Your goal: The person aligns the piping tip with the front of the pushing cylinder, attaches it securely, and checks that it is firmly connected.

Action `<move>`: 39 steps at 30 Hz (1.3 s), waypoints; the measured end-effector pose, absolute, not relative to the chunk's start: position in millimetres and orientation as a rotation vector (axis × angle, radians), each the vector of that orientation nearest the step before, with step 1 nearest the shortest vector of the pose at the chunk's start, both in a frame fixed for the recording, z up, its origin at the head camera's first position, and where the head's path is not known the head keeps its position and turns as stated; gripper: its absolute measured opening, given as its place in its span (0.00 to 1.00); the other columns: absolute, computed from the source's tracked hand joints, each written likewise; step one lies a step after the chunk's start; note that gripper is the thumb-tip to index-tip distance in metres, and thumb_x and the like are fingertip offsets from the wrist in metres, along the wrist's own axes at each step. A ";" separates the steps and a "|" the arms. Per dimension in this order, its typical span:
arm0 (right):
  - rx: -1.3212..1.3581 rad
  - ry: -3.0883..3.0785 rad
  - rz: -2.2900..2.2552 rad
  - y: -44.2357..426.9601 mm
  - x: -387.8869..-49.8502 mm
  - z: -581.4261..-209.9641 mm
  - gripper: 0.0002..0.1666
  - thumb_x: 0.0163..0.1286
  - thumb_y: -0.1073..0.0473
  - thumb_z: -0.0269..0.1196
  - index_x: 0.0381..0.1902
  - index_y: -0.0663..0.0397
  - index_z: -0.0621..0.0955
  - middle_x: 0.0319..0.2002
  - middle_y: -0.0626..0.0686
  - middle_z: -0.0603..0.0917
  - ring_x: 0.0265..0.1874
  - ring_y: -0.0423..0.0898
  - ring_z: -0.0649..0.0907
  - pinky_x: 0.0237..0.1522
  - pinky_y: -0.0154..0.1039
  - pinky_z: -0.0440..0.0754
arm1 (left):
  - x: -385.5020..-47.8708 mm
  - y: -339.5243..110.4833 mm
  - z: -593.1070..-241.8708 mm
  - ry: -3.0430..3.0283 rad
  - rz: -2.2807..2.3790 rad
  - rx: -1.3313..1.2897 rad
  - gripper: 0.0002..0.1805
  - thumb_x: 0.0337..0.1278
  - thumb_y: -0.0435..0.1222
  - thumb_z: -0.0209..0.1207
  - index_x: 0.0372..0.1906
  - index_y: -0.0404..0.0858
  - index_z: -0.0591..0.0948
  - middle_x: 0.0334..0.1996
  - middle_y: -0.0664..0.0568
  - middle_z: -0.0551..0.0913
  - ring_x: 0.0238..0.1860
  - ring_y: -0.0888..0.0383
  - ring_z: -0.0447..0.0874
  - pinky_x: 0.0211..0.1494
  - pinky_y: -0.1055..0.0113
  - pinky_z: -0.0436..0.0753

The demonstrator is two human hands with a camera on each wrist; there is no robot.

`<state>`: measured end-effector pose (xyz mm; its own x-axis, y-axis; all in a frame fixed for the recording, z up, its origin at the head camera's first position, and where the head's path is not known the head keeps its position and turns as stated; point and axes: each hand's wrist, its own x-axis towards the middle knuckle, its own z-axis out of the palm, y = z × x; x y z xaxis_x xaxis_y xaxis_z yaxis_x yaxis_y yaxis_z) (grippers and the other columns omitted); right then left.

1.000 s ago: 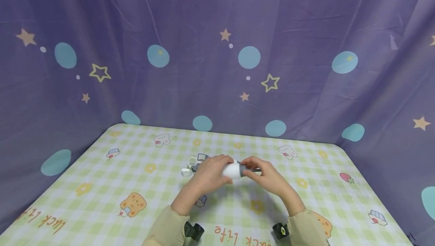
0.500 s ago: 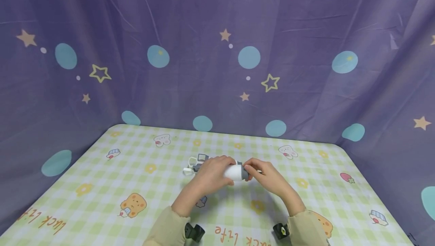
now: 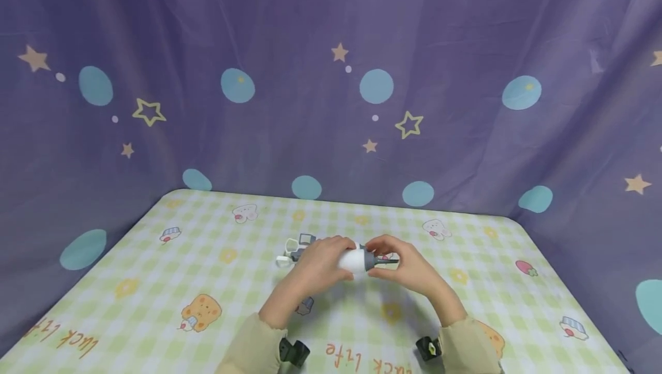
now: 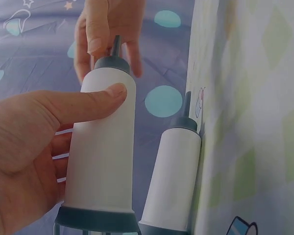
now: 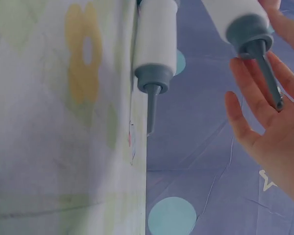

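Two white syringes with grey nozzle caps appear in the wrist views. My left hand point(image 3: 319, 262) grips the barrel of the nearer syringe point(image 3: 353, 261), thumb across it in the left wrist view. Its thin grey nozzle point(image 3: 387, 260) points right, toward my right hand point(image 3: 408, 265). The right fingers point(image 5: 252, 93) are spread loosely around the nozzle end; whether any tip touches the cap I cannot tell. The other syringe point(image 4: 171, 176) lies on the tabletop behind, mostly hidden by my left hand in the head view. White ring handles point(image 3: 291, 246) stick out to the left.
A green-and-white checked cloth point(image 3: 233, 293) with printed cartoon figures covers the table. Behind the table hangs a purple curtain point(image 3: 310, 132) with stars and blue dots. Each wrist carries a dark camera mount point(image 3: 295, 353).
Half a second ago my right fingers pinched closer at the cap and nozzle; now they are spread wider, with the nozzle showing between them. The left hand keeps its grip, with only a slight shift.
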<state>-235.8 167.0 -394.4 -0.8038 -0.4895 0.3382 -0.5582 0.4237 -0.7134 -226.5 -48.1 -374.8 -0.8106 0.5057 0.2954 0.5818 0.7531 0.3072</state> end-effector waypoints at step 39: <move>0.947 -2.659 1.279 167.1 -239.1 -397.3 0.18 0.58 0.46 0.63 0.46 0.40 0.76 0.41 0.40 0.80 0.39 0.38 0.79 0.47 0.41 0.76 | -227.6 -47.9 -373.2 -2.778 -0.588 -0.859 0.26 0.38 0.43 0.70 0.48 0.45 0.77 0.41 0.55 0.81 0.38 0.58 0.78 0.39 0.64 0.76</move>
<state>-239.1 167.1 -397.3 -0.8126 -0.5064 0.2885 -0.5415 0.4730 -0.6950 -227.6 -47.9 -373.2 -0.8183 0.5040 0.2764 0.5728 0.7555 0.3180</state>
